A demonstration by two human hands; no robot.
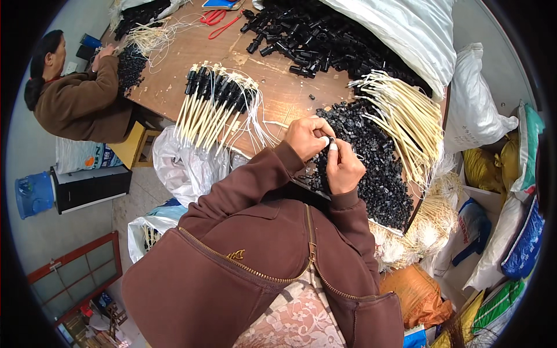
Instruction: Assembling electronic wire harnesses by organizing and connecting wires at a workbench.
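We've got both hands together over the heap of small black parts point(371, 156) at the table's near right: left hand point(306, 137) and right hand point(343, 168) fingertips pinching one small black piece point(329, 140) between them, cream wires point(406, 116) just right.

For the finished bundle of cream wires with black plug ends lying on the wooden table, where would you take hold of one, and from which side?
Grip one of the cream wires with black plug ends by its black plug, probably coming from the far side of the wooden table. The plugs lie in a row at the far end, chunky and rigid, while the thin cream tails fan loosely over the near edge and would likely bend or slip.
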